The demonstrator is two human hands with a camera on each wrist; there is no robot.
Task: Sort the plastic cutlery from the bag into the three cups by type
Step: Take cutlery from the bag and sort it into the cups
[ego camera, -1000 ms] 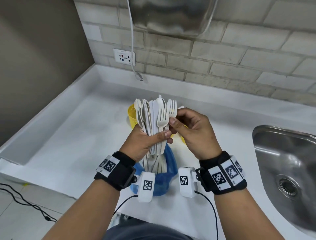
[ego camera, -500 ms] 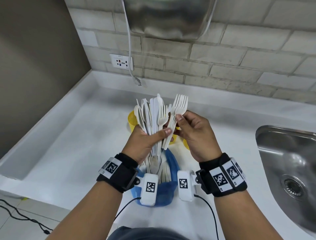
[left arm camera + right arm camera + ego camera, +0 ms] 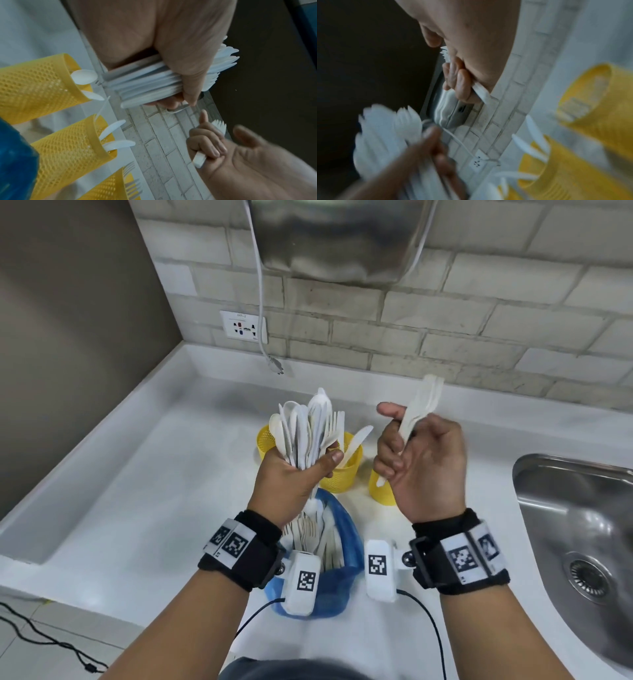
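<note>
Left hand (image 3: 297, 474) is up over the counter (image 3: 137, 501), fist wrapped tight round a thick bundle of white cutlery (image 3: 306, 429), spoons, knives and forks fanned out above the knuckles. Right hand (image 3: 419, 463) sits just off to the side, well clear of the bundle, fingers curled round a few forks (image 3: 419, 409) with the index finger sticking out straight; the tines point up and away toward the brick wall (image 3: 445, 313). From the left wrist you see the handles poking out below those curled fingers.

Down on the counter, the blue bag (image 3: 339, 529) stands open right under the left wrist, more cutlery inside. Behind it, three yellow mesh cups: the left cup (image 3: 34, 88) has spoons in it, the middle cup (image 3: 344, 463) holds knives, one blade leaning out over the rim, and the right cup (image 3: 380, 491), partly hidden behind the right hand, shows forks in the left wrist view. A steel sink (image 3: 575, 535) sits off to the right.
</note>
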